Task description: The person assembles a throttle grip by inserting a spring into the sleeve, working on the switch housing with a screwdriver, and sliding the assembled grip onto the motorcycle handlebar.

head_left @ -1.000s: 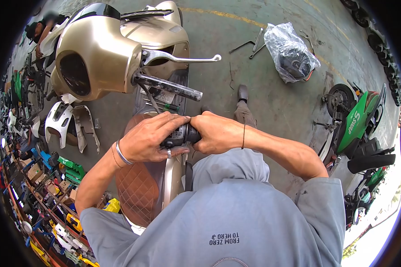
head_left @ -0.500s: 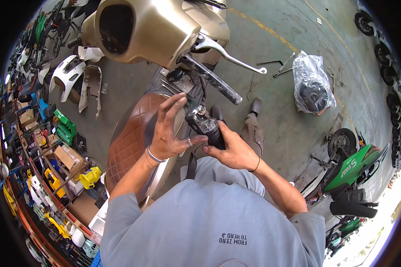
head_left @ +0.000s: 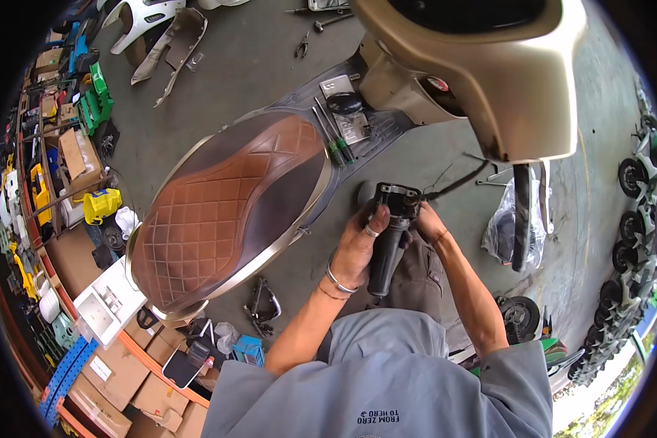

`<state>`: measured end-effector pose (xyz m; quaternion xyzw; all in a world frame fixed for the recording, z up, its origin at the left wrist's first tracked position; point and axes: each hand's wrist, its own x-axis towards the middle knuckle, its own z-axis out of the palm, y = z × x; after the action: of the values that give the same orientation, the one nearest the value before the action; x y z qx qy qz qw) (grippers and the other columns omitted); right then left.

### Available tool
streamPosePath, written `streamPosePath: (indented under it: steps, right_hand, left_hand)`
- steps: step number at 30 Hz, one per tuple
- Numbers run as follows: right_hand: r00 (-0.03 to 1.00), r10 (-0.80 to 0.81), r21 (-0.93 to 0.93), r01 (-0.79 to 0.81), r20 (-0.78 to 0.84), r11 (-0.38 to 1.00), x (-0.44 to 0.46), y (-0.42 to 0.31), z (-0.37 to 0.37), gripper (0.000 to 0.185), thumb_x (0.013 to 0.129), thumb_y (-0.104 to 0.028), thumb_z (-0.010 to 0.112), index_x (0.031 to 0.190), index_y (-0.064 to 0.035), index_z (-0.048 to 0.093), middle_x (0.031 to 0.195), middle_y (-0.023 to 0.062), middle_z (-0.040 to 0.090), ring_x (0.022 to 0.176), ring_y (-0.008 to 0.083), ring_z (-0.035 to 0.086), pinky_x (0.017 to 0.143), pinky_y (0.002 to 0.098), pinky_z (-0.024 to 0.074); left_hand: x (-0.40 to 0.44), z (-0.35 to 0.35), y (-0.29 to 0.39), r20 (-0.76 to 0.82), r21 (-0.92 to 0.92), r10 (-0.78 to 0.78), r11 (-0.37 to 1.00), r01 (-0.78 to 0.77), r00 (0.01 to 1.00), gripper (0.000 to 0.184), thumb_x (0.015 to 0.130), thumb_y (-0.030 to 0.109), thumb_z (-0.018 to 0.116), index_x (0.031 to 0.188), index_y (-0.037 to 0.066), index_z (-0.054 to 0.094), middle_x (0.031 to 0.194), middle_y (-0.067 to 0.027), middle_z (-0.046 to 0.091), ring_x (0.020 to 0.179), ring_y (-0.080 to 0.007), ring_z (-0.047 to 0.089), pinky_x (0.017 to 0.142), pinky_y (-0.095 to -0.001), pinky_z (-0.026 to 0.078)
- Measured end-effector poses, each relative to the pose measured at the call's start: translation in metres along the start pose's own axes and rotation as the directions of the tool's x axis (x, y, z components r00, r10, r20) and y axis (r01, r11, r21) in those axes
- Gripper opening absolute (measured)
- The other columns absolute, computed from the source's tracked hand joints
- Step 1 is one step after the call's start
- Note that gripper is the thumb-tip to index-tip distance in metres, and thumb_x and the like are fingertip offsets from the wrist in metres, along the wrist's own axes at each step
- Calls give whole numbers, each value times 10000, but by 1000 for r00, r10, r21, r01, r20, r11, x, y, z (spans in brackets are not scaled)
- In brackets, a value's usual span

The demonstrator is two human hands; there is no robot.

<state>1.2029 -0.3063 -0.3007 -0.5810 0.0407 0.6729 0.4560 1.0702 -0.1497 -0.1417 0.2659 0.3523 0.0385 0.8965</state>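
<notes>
A black throttle grip (head_left: 385, 269) with an open switch housing (head_left: 399, 196) at its top end is held over my lap, the housing away from me. My left hand (head_left: 355, 252) is closed around its left side, the thumb lying up against the housing. My right hand (head_left: 431, 223) is closed at the right of the housing, where the cable joins; part of its fingers is hidden behind it. A black cable (head_left: 460, 182) runs from the housing up toward the gold scooter front (head_left: 525, 95). The bare handlebar end (head_left: 521, 226) points down at the right.
The scooter's brown quilted seat (head_left: 219, 212) is to my left. Two green-handled screwdrivers (head_left: 336, 146) lie on the footboard beside a black oval part (head_left: 344, 102). Pliers (head_left: 302, 45) are on the floor. A plastic-wrapped part (head_left: 502, 226) lies at the right.
My view has swung, bringing the seat and footboard into full sight. My left hand went from spread fingers to closed on the throttle grip. My right hand moved from the grip to the housing.
</notes>
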Motion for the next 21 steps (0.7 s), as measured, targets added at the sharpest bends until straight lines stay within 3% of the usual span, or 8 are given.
streamPosePath:
  steps: [2, 4, 6, 7, 9, 12, 15, 21]
  right_hand:
    - [883, -433, -324, 470, 181, 821, 98, 30, -2, 468, 907, -240, 676, 1292, 3, 563, 1201, 211, 663, 1075, 314, 662, 920, 428, 527]
    - [954, -301, -667, 213, -17, 714, 205, 63, 11, 569, 890, -259, 694, 1363, -5, 507, 1276, 235, 635, 1160, 394, 627, 962, 476, 510]
    - [900, -433, -845, 264, 43, 465, 293, 88, 25, 653, 853, -234, 724, 1386, 6, 432, 1291, 281, 596, 1151, 450, 616, 960, 491, 519]
    - [923, -383, -876, 155, -37, 457, 310, 81, 43, 662, 844, -230, 730, 1375, 7, 415, 1289, 293, 583, 1144, 465, 613, 962, 498, 520]
    - [938, -284, -901, -61, -199, 430, 335, 69, 80, 681, 826, -220, 743, 1355, 11, 382, 1284, 316, 556, 1130, 496, 607, 967, 511, 520]
    - [897, -305, -856, -136, -319, 498, 336, 63, 109, 636, 803, -210, 743, 1285, 14, 393, 1255, 337, 535, 1113, 514, 607, 972, 524, 518]
    - [865, -394, -848, -66, -312, 526, 347, 71, 102, 557, 803, -179, 664, 1268, 17, 428, 1223, 342, 548, 1048, 530, 622, 926, 532, 534]
    - [844, -417, -635, 124, -336, 762, 254, 61, 69, 393, 798, -250, 682, 1084, 15, 635, 984, 286, 705, 966, 456, 683, 862, 516, 544]
  left_hand:
    - [10, -6, 4, -2, -86, -82, 993, 81, 997, 664, 971, 618, 514, 1205, 1, 587, 893, -133, 687, 718, -220, 680, 669, -339, 551]
    - [24, -26, 3, 169, -318, -178, 921, 225, 969, 650, 991, 603, 484, 1225, 3, 574, 910, -144, 685, 758, -240, 688, 673, -349, 555]
    - [32, -36, 4, 200, -286, -118, 942, 173, 973, 619, 1008, 556, 491, 1291, 7, 542, 984, -163, 677, 814, -256, 695, 700, -362, 567]
    - [35, -38, 9, 216, -263, -85, 954, 142, 973, 607, 1016, 532, 494, 1324, 10, 526, 1021, -173, 673, 841, -264, 699, 713, -368, 572]
    - [32, -33, 28, 187, -243, -38, 966, 84, 982, 572, 1023, 465, 533, 1376, 19, 469, 1075, -119, 640, 866, -187, 682, 736, -331, 569]
    - [30, -31, 34, 113, -202, 28, 979, -5, 993, 558, 1028, 412, 559, 1399, 16, 431, 1141, -85, 598, 933, -156, 658, 765, -326, 568]
    - [30, -24, 42, 180, -174, -21, 983, 53, 983, 685, 1005, 536, 499, 1391, -30, 465, 1100, -190, 656, 843, -287, 695, 686, -386, 581]
    - [14, -1, 42, 107, -224, -80, 969, 102, 991, 794, 970, 689, 419, 1228, -44, 584, 967, -172, 674, 670, -252, 635, 519, -327, 516]
